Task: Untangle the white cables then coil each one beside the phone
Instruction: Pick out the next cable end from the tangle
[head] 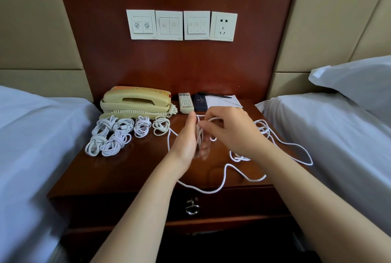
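White cable [208, 192] trails slack along the front of the nightstand [127, 174], so feed it evenly. Your left hand [186, 136], fingers straight, carries the loops while your right hand [230, 129] pinches the strand; keep turns snug, then lay them by the coils [110, 138] beside the phone [135, 100]

We see a cream phone [135, 100] with an orange-red strip along its top. The coiled cables [110, 136] are plain white, as is the loose cable [222, 186]. The nightstand [131, 169] is glossy reddish-brown wood, and the wall panel [175, 68] matches it. The 4 wall plates [169, 25] are white with pale grey markings. The remote [185, 103] is off-white; its small buttons seem red and grey, though we cannot make them out clearly. The case [200, 103] and pen [218, 95] are black, the notepad [224, 102] white. The padded headboards [38, 30] are beige, the sheets [31, 136] of the 2 beds white with a bluish cast, and the drawer handle [192, 207] silver.
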